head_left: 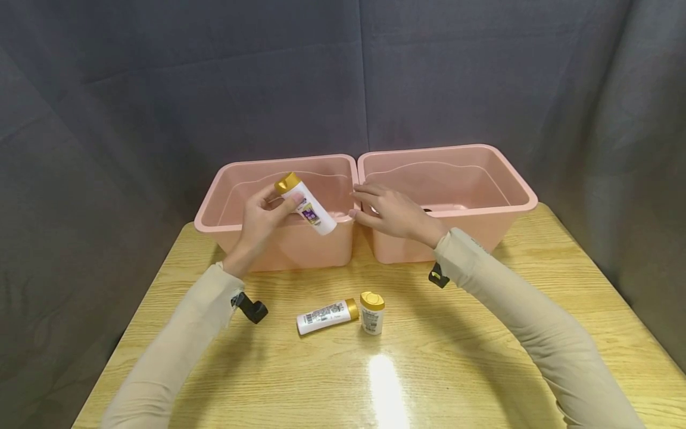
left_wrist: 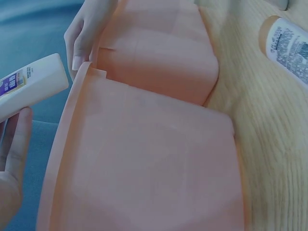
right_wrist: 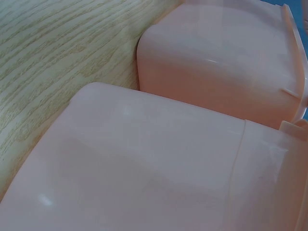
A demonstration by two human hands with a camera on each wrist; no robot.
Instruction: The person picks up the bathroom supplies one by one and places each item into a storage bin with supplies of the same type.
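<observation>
My left hand (head_left: 273,205) grips a white bottle with a gold cap and purple label (head_left: 306,205), tilted above the front right part of the left pink bin (head_left: 214,202). The left wrist view shows that bottle (left_wrist: 29,86) above my left hand's fingers (left_wrist: 12,159). My right hand (head_left: 364,202) is open with straight fingers at the rims where the left bin meets the right pink bin (head_left: 514,179); the left wrist view shows the right hand (left_wrist: 84,36) there too. Both bins look empty where their insides show.
On the wooden table (head_left: 482,333) in front of the bins, one white gold-capped bottle (head_left: 327,316) lies on its side and another (head_left: 372,313) stands upright beside it. Grey cloth hangs behind. The right wrist view shows only bin walls (right_wrist: 144,168) and tabletop (right_wrist: 57,57).
</observation>
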